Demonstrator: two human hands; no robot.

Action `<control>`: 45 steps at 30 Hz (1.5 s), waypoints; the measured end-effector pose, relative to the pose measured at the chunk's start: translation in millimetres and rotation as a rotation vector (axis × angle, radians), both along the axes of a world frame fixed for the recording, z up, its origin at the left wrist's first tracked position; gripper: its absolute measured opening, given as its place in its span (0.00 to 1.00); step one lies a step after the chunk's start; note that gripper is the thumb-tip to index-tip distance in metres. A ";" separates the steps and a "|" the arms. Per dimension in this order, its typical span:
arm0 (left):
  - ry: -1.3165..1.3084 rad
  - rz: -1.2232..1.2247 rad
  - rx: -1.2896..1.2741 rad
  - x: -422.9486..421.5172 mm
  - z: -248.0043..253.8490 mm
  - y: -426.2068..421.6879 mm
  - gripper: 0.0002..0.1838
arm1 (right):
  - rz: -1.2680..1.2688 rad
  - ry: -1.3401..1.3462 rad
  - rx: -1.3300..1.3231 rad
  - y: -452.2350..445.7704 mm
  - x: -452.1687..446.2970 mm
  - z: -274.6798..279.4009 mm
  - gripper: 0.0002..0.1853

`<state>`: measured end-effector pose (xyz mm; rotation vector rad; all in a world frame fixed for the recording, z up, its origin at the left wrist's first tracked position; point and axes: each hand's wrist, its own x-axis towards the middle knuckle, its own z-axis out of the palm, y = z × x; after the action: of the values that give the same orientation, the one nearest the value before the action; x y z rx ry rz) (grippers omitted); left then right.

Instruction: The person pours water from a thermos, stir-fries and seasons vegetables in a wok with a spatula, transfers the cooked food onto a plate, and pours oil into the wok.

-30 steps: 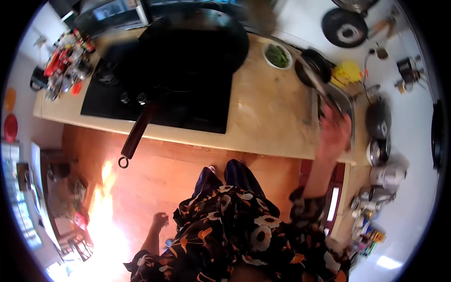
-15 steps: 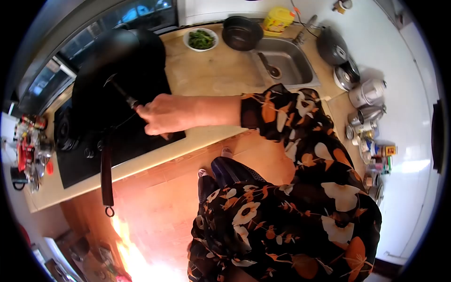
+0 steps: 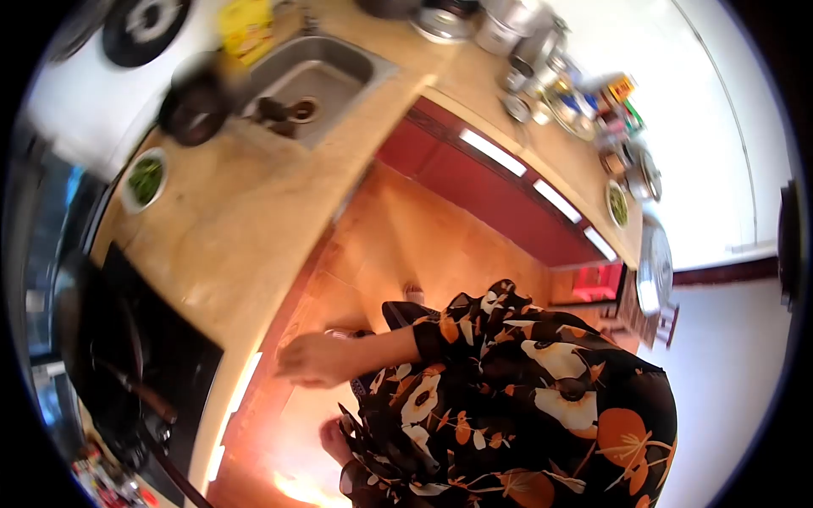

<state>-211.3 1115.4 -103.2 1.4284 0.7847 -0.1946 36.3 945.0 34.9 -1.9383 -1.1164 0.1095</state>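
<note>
My right hand [image 3: 315, 360] is over the floor between the counter and my body, back up, fingers curled together and nothing seen in them. My left hand [image 3: 335, 441] shows only in part beside the patterned shirt; its fingers are too hidden to read. At the lower left, a dark wok [image 3: 80, 339] sits on the black stove [image 3: 182, 356]. A utensil with a brown handle [image 3: 154, 400] rests in the wok, away from both hands. A white bowl of green vegetables [image 3: 145, 180] stands on the counter [image 3: 220, 229] beyond the stove.
The metal sink [image 3: 339, 72] has a dark object inside. Beside it are a black pan [image 3: 195, 114] and a yellow container [image 3: 246, 30]. Pots, jars and a second bowl of greens [image 3: 617, 204] line the right counter above red cabinets [image 3: 483, 186].
The view has swung right, toward the sink and red cabinets. My right hand has let go of the utensil, now lying in the wok, and has drawn back toward my body. My left hand has come into view.
</note>
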 end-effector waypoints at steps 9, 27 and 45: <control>0.103 -0.443 -0.574 222.7 27.0 -182.3 0.19 | -0.369 0.099 0.083 -152.0 3.5 -93.4 0.15; 0.480 -0.704 -0.152 281.3 -91.3 -231.9 0.19 | -1.968 0.250 0.612 -631.7 -100.7 -95.9 0.20; -0.328 -1.332 -0.167 535.9 -16.6 -581.3 0.17 | -1.485 -0.104 -0.497 -713.2 211.3 -150.4 0.43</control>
<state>324.6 534.1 -119.8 1.5612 -0.5427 -0.9754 247.7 231.8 -115.5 -2.7429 0.5559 -0.5659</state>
